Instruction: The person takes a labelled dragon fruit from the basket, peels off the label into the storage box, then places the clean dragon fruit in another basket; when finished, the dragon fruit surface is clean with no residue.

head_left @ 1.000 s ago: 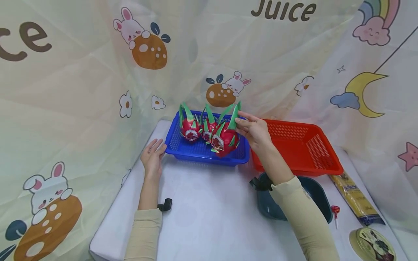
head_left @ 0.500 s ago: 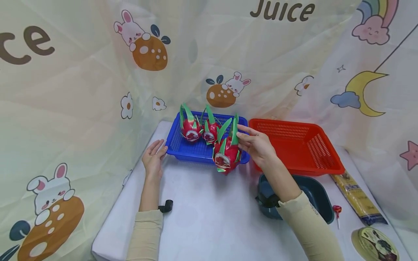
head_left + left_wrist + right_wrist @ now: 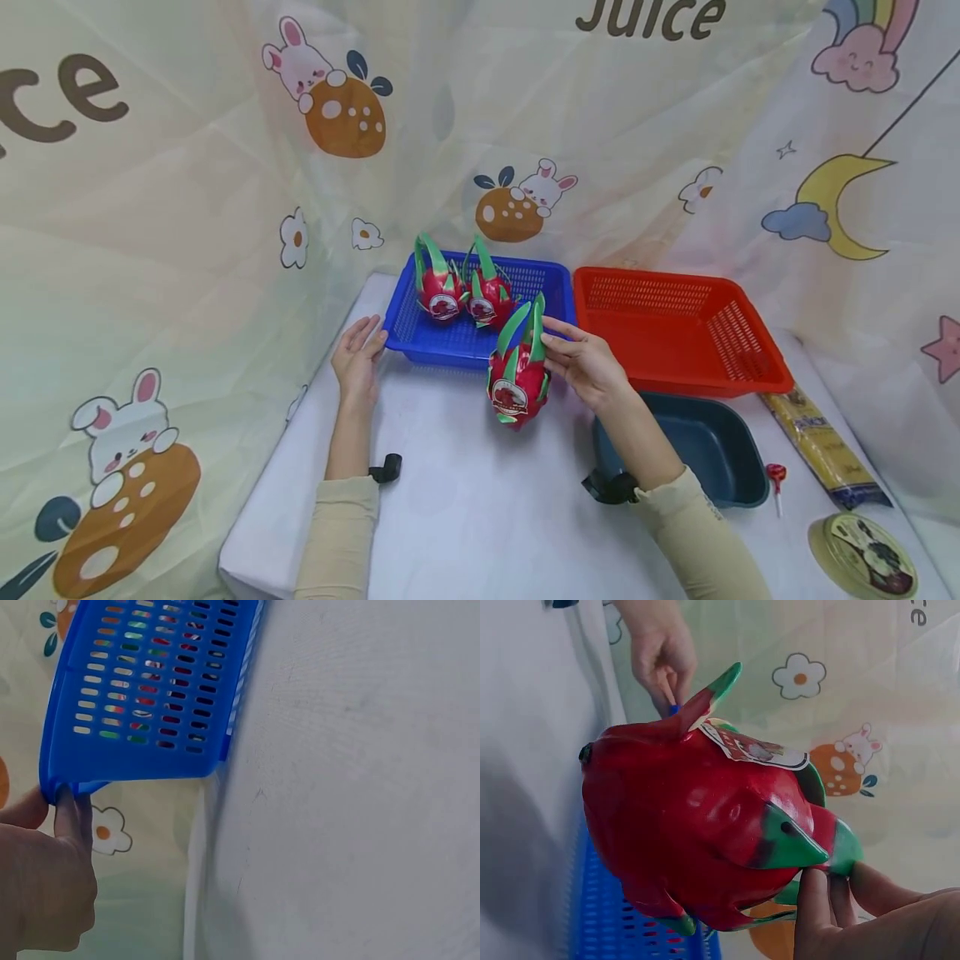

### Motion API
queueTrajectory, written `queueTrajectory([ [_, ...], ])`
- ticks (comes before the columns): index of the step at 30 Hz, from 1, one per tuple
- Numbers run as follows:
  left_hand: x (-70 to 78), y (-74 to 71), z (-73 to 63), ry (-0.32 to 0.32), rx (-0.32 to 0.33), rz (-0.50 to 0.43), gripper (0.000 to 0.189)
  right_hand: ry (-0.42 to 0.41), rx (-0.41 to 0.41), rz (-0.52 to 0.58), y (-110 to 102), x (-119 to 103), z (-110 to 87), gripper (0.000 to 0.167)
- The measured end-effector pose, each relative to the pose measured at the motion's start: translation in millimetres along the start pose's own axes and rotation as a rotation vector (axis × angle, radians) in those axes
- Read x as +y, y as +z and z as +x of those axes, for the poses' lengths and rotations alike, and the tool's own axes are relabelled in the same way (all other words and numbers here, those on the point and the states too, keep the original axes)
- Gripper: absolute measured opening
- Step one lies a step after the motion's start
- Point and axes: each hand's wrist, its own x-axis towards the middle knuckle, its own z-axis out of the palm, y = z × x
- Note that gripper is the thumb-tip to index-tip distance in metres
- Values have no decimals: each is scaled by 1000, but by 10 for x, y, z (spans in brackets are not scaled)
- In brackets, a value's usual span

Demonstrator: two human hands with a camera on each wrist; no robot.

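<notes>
A red dragon fruit (image 3: 519, 377) with green scales and a round label hangs in front of the blue basket (image 3: 442, 353). My right hand (image 3: 588, 364) pinches it by a long green leaf tip at its top. In the right wrist view the dragon fruit (image 3: 697, 817) fills the middle, with thumb and fingers on the green tip. Inside the basket stand two more dragon fruits, a left one (image 3: 441, 293) and a right one (image 3: 490, 302). At the basket's left end, my left hand (image 3: 357, 364) grips the rim, thumb and fingers on it in the left wrist view.
A red basket (image 3: 667, 379) adjoins the blue one on the right. Before it sits a dark teal tub (image 3: 697, 433), partly behind the right forearm. Further right lie a lollipop (image 3: 777, 475), a yellow packet (image 3: 821, 446) and a round tin (image 3: 866, 554). Printed cloth hangs behind.
My right hand has drawn one dragon fruit out of the blue basket, over its front rim and toward me. The left hand has stayed at the basket's left end.
</notes>
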Motion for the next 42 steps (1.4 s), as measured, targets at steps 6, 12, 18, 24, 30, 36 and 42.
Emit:
queueTrajectory([
  [6,-7,20,-16,-20,-2,-3,48,37,2,18,-56,200,5,49],
  [12,-4,3,-17,-11,5,-1,48,74,-5,57,-71,440,23,49],
  [18,-32,-17,-29,-11,10,3,49,110,-9,100,-131,641,70,46],
  [24,-63,-29,-11,-7,6,-9,49,49,6,29,-188,769,140,42],
  [30,-54,-3,-9,-17,15,-21,54,-60,61,-87,-181,838,150,39],
  [36,-46,2,-100,-29,21,-18,47,-163,127,-232,-179,842,51,41],
  [42,-11,-27,-356,15,83,33,45,-296,236,-276,-188,827,-105,37],
])
